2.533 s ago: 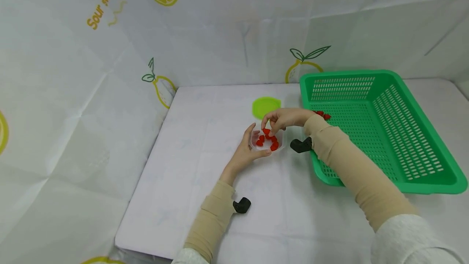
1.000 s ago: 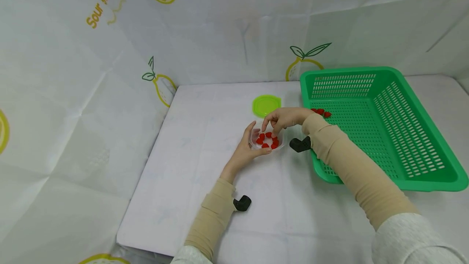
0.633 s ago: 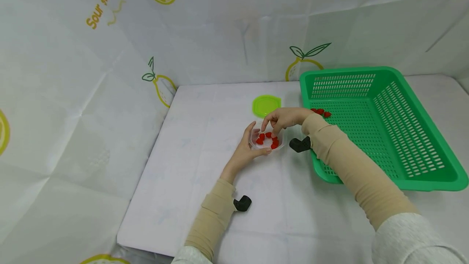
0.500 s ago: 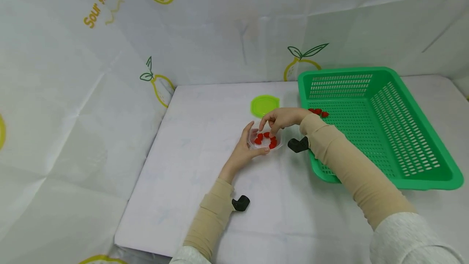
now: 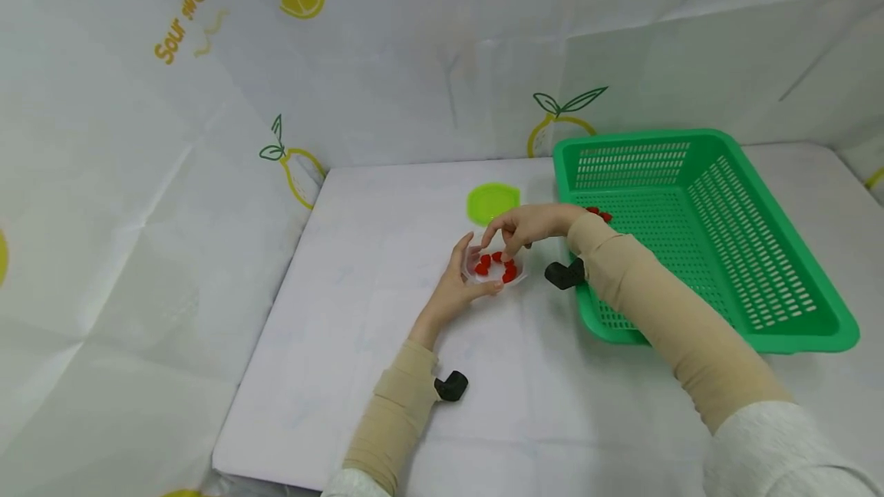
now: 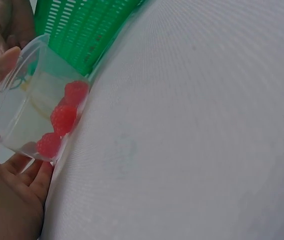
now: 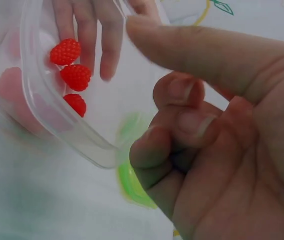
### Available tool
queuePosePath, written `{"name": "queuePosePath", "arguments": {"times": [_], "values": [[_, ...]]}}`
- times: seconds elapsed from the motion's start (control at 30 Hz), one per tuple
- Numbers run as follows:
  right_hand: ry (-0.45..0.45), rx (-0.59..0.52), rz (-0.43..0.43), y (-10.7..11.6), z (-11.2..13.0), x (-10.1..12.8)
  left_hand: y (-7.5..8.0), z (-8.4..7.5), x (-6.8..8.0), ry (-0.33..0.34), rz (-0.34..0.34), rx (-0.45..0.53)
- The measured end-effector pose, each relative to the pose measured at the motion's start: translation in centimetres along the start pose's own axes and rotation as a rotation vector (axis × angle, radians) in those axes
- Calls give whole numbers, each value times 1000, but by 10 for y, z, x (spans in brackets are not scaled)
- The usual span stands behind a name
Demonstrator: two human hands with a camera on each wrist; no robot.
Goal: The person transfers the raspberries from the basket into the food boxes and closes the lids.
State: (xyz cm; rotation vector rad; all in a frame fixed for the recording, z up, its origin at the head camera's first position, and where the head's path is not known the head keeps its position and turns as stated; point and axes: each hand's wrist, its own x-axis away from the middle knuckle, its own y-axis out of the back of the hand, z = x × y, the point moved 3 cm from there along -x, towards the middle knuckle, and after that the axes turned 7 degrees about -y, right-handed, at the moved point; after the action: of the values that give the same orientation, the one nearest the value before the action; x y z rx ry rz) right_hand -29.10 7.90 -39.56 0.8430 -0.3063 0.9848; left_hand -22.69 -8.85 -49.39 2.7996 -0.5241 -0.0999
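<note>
To your left, white tabletop (image 5: 324, 343) runs to its edge. Your left hand (image 5: 449, 297) grasps the clear container (image 6: 56, 67), red berries (image 6: 63, 119) on its base. Behind sits a green lid (image 5: 493, 202). Your right hand (image 5: 530, 225), released, hangs over the container. The green basket (image 5: 801, 344) lies beneath your right forearm (image 5: 663, 309); only the head view shows its few berries (image 5: 605, 216).

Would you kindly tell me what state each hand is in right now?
Left hand: closed around the clear container with red raspberries inside.
Right hand: open and loosely curled above the container, with nothing visible in its grip.
</note>
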Motion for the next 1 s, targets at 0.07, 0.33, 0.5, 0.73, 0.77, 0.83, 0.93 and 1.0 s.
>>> {"name": "queuePosePath", "arguments": {"times": [0.07,0.33,0.5,0.73,0.77,0.83,0.93,1.0], "values": [[17,-14,-12,3,2,4,0,0,0,-5,-4,4],[96,-139,-142,30,2,34,0,-2,-1,-12,-8,21],[87,-233,-275,44,-12,59,0,-2,0,-3,-15,22],[88,-304,-390,56,-50,83,1,-4,0,-7,-10,19],[92,-312,-399,57,-56,85,1,-4,0,-10,-10,21],[95,-326,-414,57,-68,87,1,-3,0,-13,-12,23],[102,-358,-418,56,-86,90,1,-2,1,-8,-13,23],[113,-382,-421,54,-96,90,2,-2,1,-5,-12,16]]}}
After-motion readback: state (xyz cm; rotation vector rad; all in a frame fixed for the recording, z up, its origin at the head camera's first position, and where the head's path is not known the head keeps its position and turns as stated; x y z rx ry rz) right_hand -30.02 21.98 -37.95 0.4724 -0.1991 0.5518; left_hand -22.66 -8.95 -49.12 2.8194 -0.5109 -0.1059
